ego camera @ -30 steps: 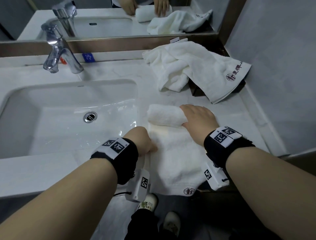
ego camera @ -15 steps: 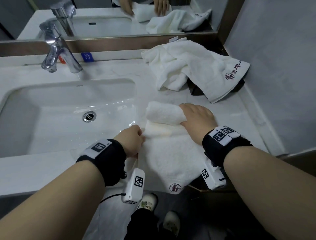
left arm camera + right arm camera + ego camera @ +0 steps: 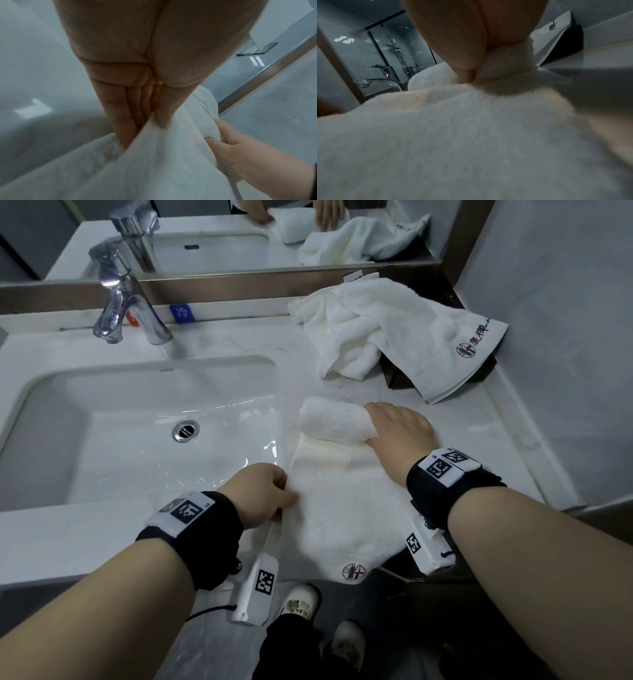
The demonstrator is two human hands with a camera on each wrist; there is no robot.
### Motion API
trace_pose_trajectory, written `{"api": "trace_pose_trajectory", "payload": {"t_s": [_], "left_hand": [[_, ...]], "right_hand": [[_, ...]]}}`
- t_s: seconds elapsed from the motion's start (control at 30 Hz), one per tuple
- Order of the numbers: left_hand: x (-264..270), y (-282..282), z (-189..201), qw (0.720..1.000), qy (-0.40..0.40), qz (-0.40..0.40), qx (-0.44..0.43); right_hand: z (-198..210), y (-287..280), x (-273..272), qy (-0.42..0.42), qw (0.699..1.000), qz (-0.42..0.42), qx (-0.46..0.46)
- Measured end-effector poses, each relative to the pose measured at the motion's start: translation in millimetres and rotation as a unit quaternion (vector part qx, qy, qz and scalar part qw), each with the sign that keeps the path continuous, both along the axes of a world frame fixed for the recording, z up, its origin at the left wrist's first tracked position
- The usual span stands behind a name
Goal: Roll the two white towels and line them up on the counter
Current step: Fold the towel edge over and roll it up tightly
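A white towel lies on the counter right of the sink, its far end rolled up and its near end with a dark logo hanging over the front edge. My right hand grips the right end of the roll. My left hand pinches the towel's left edge between thumb and fingers. The second white towel lies crumpled and unrolled at the back right, draped over a dark box.
The white sink basin takes up the left of the counter, with a chrome tap behind it. A mirror runs along the back and a grey wall closes the right side.
My left hand has slid left and taken the towel's left edge, drawing it sideways; the hanging logo end has shifted left. The right hand has stayed on the roll.
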State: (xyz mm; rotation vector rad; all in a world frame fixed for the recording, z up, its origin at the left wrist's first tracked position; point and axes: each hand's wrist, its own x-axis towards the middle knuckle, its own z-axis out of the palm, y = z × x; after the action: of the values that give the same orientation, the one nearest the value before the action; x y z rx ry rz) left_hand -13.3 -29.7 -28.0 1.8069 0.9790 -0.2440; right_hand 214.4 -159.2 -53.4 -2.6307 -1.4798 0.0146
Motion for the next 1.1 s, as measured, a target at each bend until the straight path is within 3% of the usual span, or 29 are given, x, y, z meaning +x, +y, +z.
{"api": "trace_pose_trajectory", "payload": {"t_s": [0.23,0.4,0.67,0.73,0.83,0.93,1.1], "left_hand": [[7,18,-5,0.986,0.041,0.002,0.163],[10,16,-9,0.98,0.043,0.031,0.19],[18,19,-4,0.966,0.047,0.0,0.255],[24,22,-1,0.972,0.023,0.013,0.234],[36,22,4,0.992,-0.045,0.084,0.081],[50,22,8,0.989,-0.094,0.107,-0.029],[69,30,7,0.995,-0.039,0.092,-0.027]], "right_hand": [[1,5,0,-0.008,1.0,-0.025,0.009],[2,6,0,-0.004,1.0,-0.027,0.002],[0,5,-4,-0.007,0.999,-0.035,0.006],[0,5,-4,-0.005,0.999,-0.035,0.007],[1,5,-3,-0.001,0.999,-0.038,0.006],[1,5,-2,0.008,0.999,-0.04,0.002],[1,6,-2,0.014,0.999,-0.047,0.001]]}}
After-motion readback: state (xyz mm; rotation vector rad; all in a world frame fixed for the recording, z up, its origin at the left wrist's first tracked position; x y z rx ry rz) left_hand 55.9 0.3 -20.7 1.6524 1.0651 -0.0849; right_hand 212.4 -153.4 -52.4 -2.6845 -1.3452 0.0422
